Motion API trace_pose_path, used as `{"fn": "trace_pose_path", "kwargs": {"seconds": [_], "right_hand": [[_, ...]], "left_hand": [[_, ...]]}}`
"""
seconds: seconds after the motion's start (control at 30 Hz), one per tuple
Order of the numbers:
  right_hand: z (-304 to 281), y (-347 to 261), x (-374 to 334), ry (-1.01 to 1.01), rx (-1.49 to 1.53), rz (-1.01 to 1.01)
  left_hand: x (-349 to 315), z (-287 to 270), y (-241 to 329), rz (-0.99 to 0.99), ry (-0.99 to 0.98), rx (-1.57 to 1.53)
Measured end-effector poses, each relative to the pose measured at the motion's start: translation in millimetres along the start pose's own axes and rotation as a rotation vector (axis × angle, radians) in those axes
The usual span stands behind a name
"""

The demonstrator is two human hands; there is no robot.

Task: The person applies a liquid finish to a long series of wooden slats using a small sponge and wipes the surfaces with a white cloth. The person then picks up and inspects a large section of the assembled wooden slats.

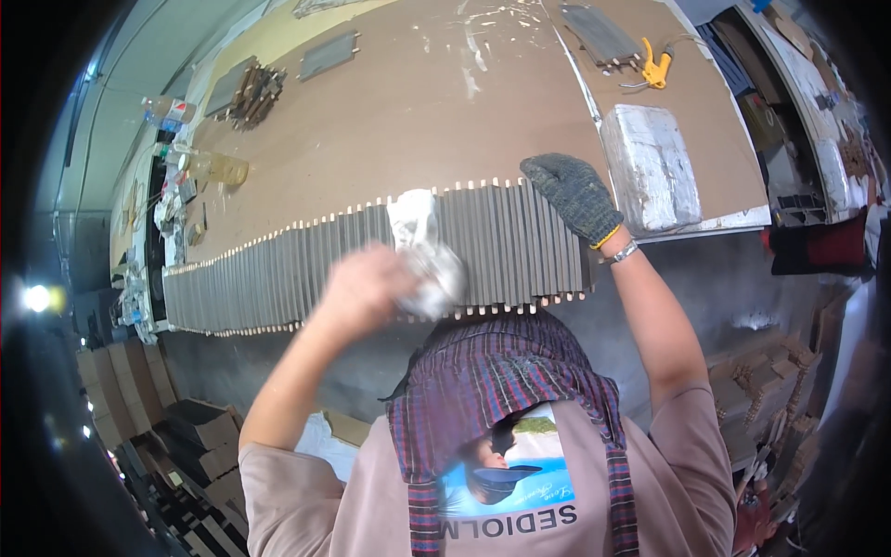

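Note:
A long row of narrow grey strips (pixel 320 251) with pale peg ends lies side by side along the front of the table. My bare left hand (pixel 367 292), smeared by motion, is closed on a white cloth (pixel 415 218) that lies bunched over the middle of the row. My right hand (pixel 571 195) wears a dark knit glove with a yellow cuff. It rests against the far right corner of the row, fingers stretched out and close together. The undersides of its fingers are hidden.
A plastic-wrapped block (pixel 652 167) stands right of my gloved hand. Beyond it lie a yellow air blow gun (pixel 657 65) and a grey stack (pixel 599 35). Far left are dark strip bundles (pixel 252 96), a grey panel (pixel 328 56), a yellowish container (pixel 218 168) and a bottle (pixel 169 113).

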State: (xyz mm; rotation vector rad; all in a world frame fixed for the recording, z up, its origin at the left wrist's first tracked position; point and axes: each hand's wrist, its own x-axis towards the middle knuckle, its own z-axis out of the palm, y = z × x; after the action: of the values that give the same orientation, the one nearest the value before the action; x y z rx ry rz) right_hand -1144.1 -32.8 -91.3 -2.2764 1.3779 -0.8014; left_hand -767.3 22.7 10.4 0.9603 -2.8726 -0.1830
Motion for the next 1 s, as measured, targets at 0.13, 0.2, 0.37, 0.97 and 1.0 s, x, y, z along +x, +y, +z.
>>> {"fn": "trace_pose_path", "kwargs": {"seconds": [0.13,0.2,0.37,0.97,1.0], "right_hand": [[5.8,5.6,-4.7,0.050,-0.111,-0.097],[5.2,5.9,-3.9,0.094,-0.136,-0.130],[-12.5,-36.9,12.1,0.204,-0.046,0.047],[73.3,-175.4,-9.5,-0.273,0.124,-0.476],[69.7,-175.1,-6.8,-0.267,0.100,-0.487]], "left_hand": [[-47.4,-26.2,-91.0,-0.787,0.347,0.087],[-63.0,-41.3,-97.2,-0.853,0.639,-0.739],[-66.6,-28.6,-62.4,-0.925,0.372,-0.674],[-6.5,6.0,-49.2,-0.565,0.186,0.221],[7.1,4.6,-58.4,-0.598,0.245,0.223]]}}
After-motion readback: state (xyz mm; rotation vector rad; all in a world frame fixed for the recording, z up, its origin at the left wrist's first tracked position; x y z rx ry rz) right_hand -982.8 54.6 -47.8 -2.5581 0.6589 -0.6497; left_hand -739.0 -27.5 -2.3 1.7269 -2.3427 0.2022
